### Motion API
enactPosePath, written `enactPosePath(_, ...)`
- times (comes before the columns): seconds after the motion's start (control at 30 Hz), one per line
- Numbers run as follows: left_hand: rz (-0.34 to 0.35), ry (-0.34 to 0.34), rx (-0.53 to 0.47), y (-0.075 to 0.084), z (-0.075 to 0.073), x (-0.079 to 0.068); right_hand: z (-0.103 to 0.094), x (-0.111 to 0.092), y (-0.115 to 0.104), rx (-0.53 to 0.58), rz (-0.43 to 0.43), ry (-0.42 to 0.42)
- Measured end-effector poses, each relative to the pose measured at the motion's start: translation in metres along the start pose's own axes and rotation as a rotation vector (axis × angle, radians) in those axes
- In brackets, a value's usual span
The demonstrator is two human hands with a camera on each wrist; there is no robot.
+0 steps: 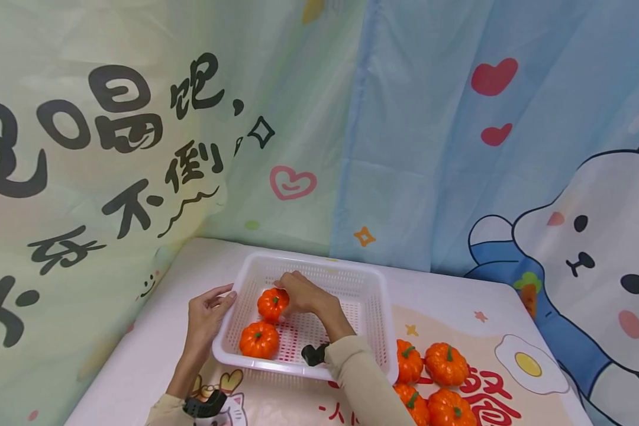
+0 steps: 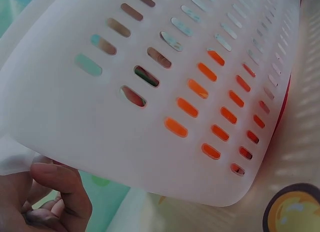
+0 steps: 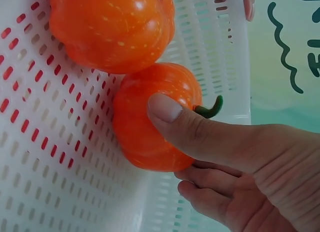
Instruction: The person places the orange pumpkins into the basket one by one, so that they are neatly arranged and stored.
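A white perforated plastic basket (image 1: 309, 258) stands on the table with two small orange toy pumpkins inside, near its left end. My right hand (image 1: 305, 294) reaches in from above and grips the farther pumpkin (image 1: 270, 304). In the right wrist view its thumb lies across that pumpkin (image 3: 135, 117), beside the curved green stem, with the fingers on the far side. The nearer pumpkin (image 1: 259, 341) sits right against it. At the basket's left side, my left hand (image 1: 205, 316) pinches the rim, its fingers curled in the left wrist view.
Several more orange pumpkins (image 1: 446, 364) are grouped on the table just right of the basket, partly behind the right sleeve (image 1: 370, 378). The printed tablecloth (image 1: 442, 302) reaches back to hanging curtains (image 1: 394, 177) on the left and behind. Both wrists carry black camera mounts (image 1: 206, 405).
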State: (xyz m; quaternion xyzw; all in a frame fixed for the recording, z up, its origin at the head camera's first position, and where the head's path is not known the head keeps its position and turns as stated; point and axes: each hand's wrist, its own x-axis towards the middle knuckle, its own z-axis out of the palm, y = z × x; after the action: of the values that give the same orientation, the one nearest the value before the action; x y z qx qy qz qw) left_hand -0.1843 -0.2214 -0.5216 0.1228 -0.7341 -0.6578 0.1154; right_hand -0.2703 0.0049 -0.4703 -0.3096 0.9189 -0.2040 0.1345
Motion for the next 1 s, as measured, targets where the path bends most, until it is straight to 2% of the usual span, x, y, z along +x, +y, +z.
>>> enactPosePath(0.23,0.024,0.004,0.033,0.002,0.001,-0.002,-0.006,-0.006,-0.001,0.029,0.007,0.017)
enactPosePath(0.73,0.016,-0.007,0.051,0.004,0.000,-0.005,-0.030,-0.035,-0.004,0.078,0.037,0.039)
enactPosePath(1.0,0.023,-0.007,0.057,0.006,0.001,-0.007,-0.049,-0.056,-0.006,0.075,0.034,0.080)
